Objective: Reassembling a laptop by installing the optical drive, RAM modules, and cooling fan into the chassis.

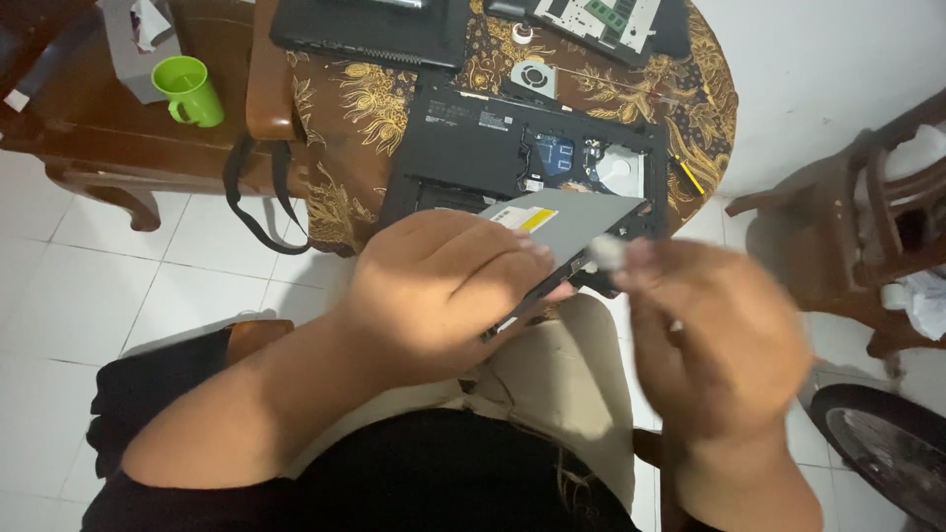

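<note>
My left hand (443, 291) grips a flat grey optical drive (576, 219) from above and holds it over my lap. My right hand (714, 335), blurred by motion, pinches a small white wad (606, 253) against the drive's front edge. Just beyond the drive lies an opened black laptop base (493, 133), bottom up, with its blue and silver insides showing, on a round table with a brown and gold patterned cloth (350, 108).
More laptop parts lie at the table's far side: a black panel (370, 30), a grey frame (601, 20), a small fan (534, 77). A green mug (187, 91) stands on a wooden side table at left. A wooden chair (877, 217) and a wheel (887, 443) are at right.
</note>
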